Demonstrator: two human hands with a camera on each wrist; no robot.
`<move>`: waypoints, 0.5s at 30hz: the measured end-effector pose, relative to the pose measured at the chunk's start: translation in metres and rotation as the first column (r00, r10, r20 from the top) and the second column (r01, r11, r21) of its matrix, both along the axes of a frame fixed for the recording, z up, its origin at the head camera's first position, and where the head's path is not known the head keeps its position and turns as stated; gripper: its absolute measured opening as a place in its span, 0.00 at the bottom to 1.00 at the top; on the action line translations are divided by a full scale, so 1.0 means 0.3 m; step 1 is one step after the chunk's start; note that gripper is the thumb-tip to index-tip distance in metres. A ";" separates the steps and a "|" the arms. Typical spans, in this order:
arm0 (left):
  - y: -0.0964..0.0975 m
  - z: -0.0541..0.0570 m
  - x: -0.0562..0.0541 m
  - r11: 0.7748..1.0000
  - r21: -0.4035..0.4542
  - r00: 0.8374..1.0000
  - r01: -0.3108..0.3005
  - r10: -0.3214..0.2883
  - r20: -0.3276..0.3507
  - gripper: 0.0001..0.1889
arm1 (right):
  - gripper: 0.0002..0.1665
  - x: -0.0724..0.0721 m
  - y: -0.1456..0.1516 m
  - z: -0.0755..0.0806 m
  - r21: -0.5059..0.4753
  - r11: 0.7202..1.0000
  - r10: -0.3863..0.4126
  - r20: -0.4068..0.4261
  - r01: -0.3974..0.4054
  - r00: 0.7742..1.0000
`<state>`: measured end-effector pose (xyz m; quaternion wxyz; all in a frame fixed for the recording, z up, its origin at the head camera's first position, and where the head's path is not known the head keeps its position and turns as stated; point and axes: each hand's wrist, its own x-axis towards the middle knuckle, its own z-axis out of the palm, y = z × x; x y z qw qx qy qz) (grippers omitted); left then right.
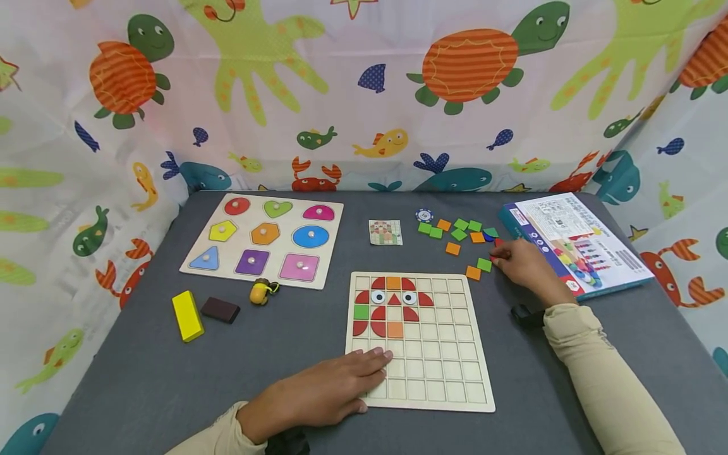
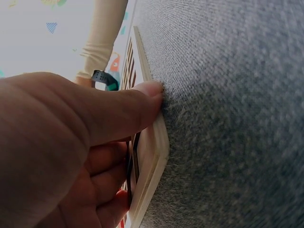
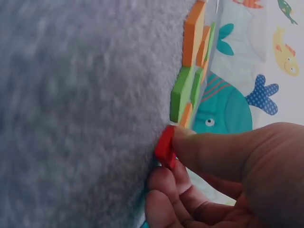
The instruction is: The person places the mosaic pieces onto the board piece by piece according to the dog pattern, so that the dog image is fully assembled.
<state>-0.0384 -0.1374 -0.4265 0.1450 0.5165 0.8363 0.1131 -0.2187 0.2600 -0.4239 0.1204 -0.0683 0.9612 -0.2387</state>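
My left hand (image 1: 324, 392) lies over the lower left corner of a wooden grid board (image 1: 423, 373), its fingers on the squares. In the left wrist view the thumb (image 2: 121, 111) touches the board's edge (image 2: 159, 137). Red, orange and green tiles, plus two eye tiles, fill part of the upper left grid as a patterned figure. At the right, my right hand (image 1: 526, 268) pinches a small red tile (image 3: 165, 146) between thumb and fingers, close to the cloth. Beside it lie a green tile (image 1: 484, 265) and an orange tile (image 1: 473, 273).
Several loose tiles (image 1: 453, 248) and a round blue-white piece (image 1: 424, 215) lie behind the board, near a pattern card (image 1: 385, 232). A box (image 1: 580, 240) stands at the right. A shape puzzle (image 1: 267, 253), a toy bee (image 1: 261, 292), a yellow block (image 1: 188, 316) and a dark block (image 1: 220, 310) are left.
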 end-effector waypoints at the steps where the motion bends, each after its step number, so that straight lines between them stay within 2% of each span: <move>1: 0.000 0.001 0.000 1.000 -0.003 1.000 0.000 0.000 0.001 0.30 | 0.16 0.003 0.003 0.001 0.002 1.000 -0.003 0.004 0.003 1.000; 5: 0.000 0.003 0.001 1.000 -0.003 1.000 -0.004 0.004 0.012 0.30 | 0.13 0.016 0.005 0.008 -0.006 1.000 -0.023 0.012 0.023 1.000; 9: 0.002 0.004 0.000 1.000 -0.001 1.000 -0.011 0.011 0.029 0.30 | 0.11 0.033 -0.009 0.022 -0.027 0.999 -0.034 -0.042 0.033 0.999; 15: 0.003 0.003 -0.001 1.000 0.001 1.000 -0.010 0.010 0.028 0.30 | 0.16 0.079 -0.071 0.053 -0.068 0.995 0.064 -0.145 -0.075 0.987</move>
